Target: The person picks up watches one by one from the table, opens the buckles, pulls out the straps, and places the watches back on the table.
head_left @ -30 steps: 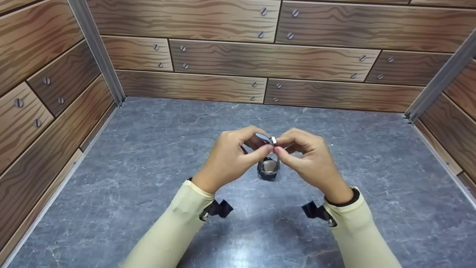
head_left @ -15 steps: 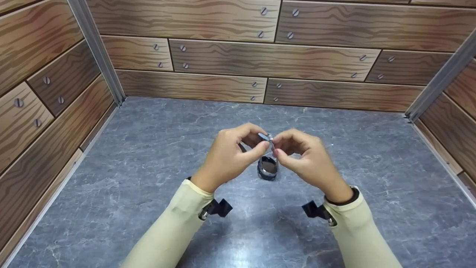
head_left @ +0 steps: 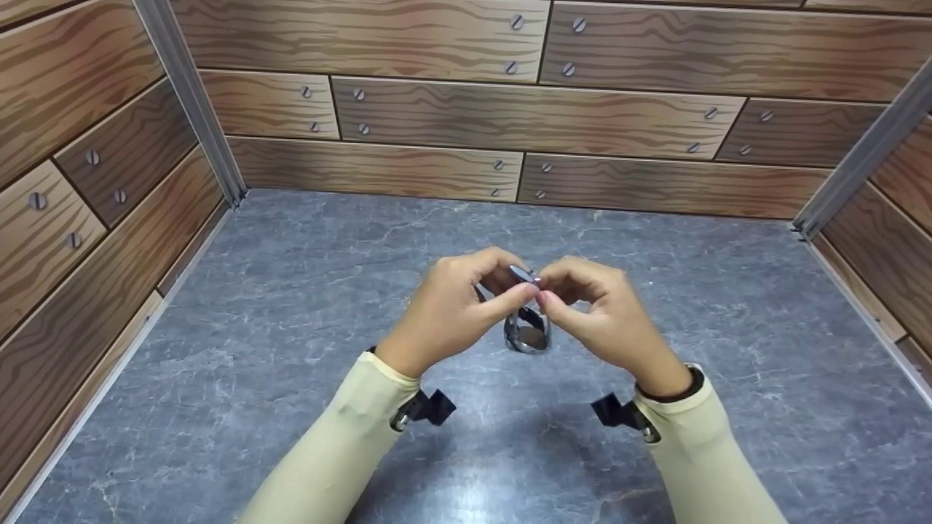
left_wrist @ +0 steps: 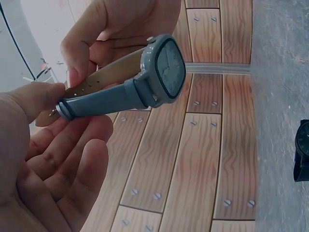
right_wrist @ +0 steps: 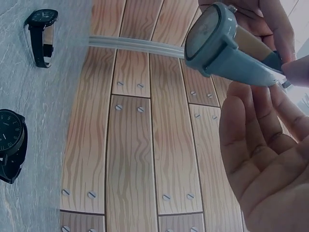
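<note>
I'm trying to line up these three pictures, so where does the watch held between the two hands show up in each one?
Head: held watch below and right of centre, between the left hand and right hand.
Left wrist: held watch in the upper half, dial facing right.
Right wrist: held watch at upper right, dial facing left.
Shared landmark: the wood-plank wall, visible in all three.

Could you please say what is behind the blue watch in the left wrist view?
Behind the blue watch are part of the right hand, the plank-patterned wall and a metal rail; whatever its case and strap cover cannot be seen.
</note>
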`<state>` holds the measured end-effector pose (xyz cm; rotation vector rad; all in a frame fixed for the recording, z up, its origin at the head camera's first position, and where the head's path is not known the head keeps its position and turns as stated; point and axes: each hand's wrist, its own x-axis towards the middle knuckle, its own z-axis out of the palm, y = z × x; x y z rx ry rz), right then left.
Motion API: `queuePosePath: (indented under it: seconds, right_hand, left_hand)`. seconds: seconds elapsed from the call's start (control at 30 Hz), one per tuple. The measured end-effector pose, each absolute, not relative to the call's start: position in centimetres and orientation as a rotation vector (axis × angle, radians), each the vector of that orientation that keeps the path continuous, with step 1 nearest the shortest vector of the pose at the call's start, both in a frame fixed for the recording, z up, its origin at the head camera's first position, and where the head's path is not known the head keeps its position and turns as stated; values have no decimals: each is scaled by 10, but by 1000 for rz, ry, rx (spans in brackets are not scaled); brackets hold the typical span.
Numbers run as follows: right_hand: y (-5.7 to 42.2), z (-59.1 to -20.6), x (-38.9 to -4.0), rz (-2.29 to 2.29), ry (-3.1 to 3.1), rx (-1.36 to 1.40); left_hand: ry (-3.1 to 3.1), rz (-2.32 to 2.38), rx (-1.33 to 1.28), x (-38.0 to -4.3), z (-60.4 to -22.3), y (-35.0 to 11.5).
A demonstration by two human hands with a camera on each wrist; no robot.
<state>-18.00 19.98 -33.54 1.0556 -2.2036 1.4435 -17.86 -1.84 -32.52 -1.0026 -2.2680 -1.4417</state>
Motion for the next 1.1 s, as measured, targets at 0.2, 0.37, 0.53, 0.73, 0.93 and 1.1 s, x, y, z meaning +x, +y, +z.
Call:
queuePosePath:
  seconds: [0.2, 0.37, 0.53, 0.73, 0.93, 1.1]
  right_hand:
    - [200, -335, -180, 1449, -2212, 1045]
    - [200, -335, -180, 1465, -2209, 1044]
    - [200, -335, -179, 1467, -2217, 1036]
    - [200, -335, -180, 1496, -2215, 1003]
    - [199, -335, -181, 1522, -2083, 906]
    - [199, -336, -182, 1428, -2034, 803]
  left_hand:
    - [-2259, -1424, -977, -179, -324, -18]
    - [-2237, -1406, -969, -179, -324, -18]
    - [-2220, -1421, -991, -179, -325, -18]
    - [-2167, -1478, -962, -180, -325, -20]
    - [-2083, -1469, -923, -181, -325, -21]
    - [-2064, -1404, -926, -182, -326, -21]
